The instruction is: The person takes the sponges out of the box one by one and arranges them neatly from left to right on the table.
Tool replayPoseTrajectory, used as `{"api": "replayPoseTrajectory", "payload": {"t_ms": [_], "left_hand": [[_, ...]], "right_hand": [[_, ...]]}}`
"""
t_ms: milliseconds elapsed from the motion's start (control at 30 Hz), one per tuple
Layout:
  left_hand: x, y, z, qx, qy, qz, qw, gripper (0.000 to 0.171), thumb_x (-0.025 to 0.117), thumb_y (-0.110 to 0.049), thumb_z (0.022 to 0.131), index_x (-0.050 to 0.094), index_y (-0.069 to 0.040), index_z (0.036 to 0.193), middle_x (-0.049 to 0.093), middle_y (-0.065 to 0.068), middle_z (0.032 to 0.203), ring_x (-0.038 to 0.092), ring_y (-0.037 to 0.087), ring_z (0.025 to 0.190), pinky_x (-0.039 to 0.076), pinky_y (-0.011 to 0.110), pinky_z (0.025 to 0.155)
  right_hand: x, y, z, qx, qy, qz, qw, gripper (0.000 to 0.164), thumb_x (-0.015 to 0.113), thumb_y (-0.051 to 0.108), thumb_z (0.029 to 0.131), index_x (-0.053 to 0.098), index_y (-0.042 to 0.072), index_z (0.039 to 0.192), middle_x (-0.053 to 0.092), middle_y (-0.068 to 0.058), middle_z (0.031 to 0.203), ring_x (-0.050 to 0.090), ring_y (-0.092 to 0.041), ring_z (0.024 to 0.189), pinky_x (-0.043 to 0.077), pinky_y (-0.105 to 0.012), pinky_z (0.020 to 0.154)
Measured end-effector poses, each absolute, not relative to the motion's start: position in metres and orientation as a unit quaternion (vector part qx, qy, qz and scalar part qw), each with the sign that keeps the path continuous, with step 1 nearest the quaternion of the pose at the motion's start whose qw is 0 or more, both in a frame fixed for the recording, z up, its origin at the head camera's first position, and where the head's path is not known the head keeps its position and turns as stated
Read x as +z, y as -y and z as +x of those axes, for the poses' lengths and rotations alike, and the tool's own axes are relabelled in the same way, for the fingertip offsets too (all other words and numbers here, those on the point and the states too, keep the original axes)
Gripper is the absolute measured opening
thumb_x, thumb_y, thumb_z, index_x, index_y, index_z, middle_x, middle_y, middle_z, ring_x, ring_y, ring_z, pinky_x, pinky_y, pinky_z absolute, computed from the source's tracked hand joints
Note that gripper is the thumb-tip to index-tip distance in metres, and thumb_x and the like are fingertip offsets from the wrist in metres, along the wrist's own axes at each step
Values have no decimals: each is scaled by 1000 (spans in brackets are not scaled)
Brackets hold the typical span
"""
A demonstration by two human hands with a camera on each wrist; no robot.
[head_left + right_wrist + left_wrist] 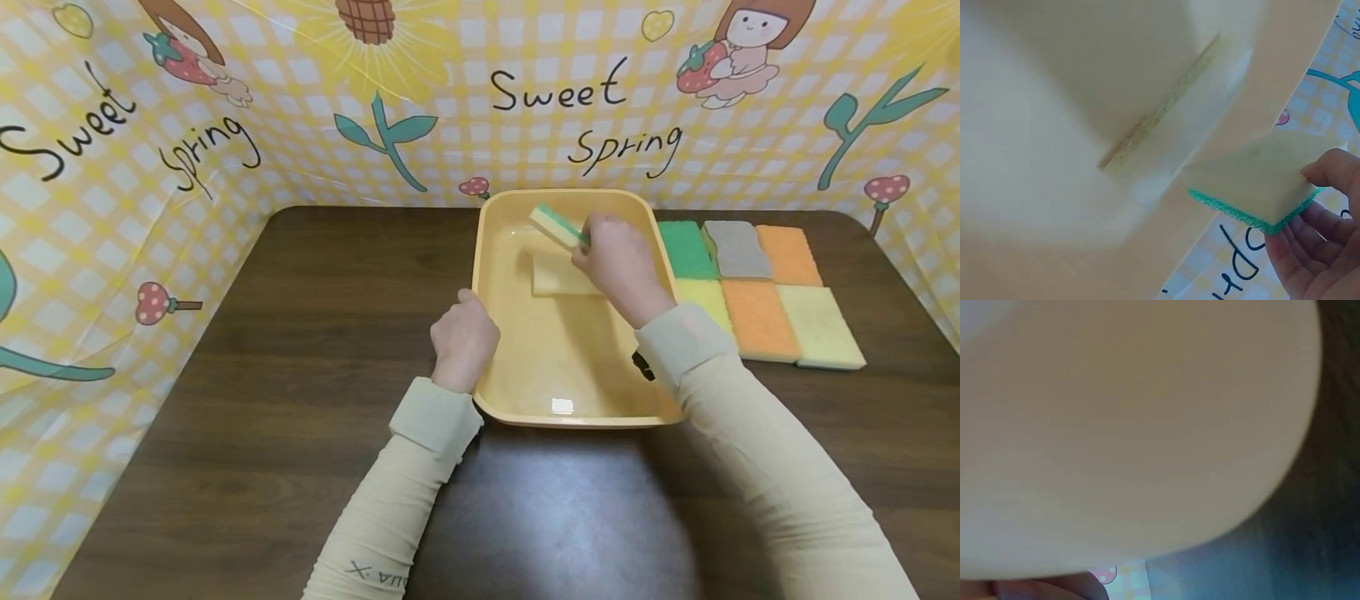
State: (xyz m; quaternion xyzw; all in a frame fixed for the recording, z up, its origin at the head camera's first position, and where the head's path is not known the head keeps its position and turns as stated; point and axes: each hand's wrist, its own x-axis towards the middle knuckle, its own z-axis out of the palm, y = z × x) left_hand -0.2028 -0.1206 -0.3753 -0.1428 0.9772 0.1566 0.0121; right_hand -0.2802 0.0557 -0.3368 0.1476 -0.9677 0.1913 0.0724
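A yellow rectangular plastic tray [525, 350] with raised walls stands on the table. My left hand [465, 335] grips its left rim with curled fingers; in the left wrist view the tray wall fills most of the picture. Above the far part of the tray, my right hand [618, 262] pinches a sponge [1260, 175] by one end, thumb on the pale yellow foam and fingers under the green scouring side. The held sponge is tilted. Another pale yellow sponge [558, 277] lies flat on the tray floor below, partly hidden by the right hand.
Right of the tray, several sponges lie in two rows: green [688, 250], grey [738, 250] and orange [787, 254] behind, yellow [703, 302], orange [761, 321] and pale yellow [821, 325] in front. A checked, printed cloth [420, 158] stands behind the dark wooden table [300, 350].
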Motion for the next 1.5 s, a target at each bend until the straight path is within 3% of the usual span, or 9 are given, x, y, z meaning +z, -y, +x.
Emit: {"api": "replayPoseTrajectory", "payload": {"t_ms": [400, 1133, 1500], "left_hand": [[-375, 120, -203, 156, -977, -141, 9, 12, 48, -11, 92, 51, -1, 97, 69, 21, 85, 70, 34, 79, 55, 47, 67], [-376, 122, -203, 158, -977, -141, 6, 13, 50, -12, 92, 51, 0, 97, 69, 20, 84, 70, 34, 76, 55, 46, 66], [-374, 122, -202, 162, -976, -143, 13, 14, 49, -13, 92, 51, 0, 98, 69, 20, 84, 69, 34, 78, 54, 46, 66]], "right_hand": [[-329, -62, -268, 253, 959, 117, 49, 18, 51, 11, 89, 57, -4, 97, 59, -17, 85, 49, -24, 66, 39, -31, 57], [-329, -81, -257, 298, 949, 92, 42, 24, 52, 15, 89, 58, -4, 104, 62, -19, 94, 53, -27, 75, 44, -38, 70], [-325, -90, -250, 321, 943, 81, 28, 34, 51, 16, 89, 56, -6, 114, 64, -25, 108, 60, -34, 95, 47, -46, 82]]}}
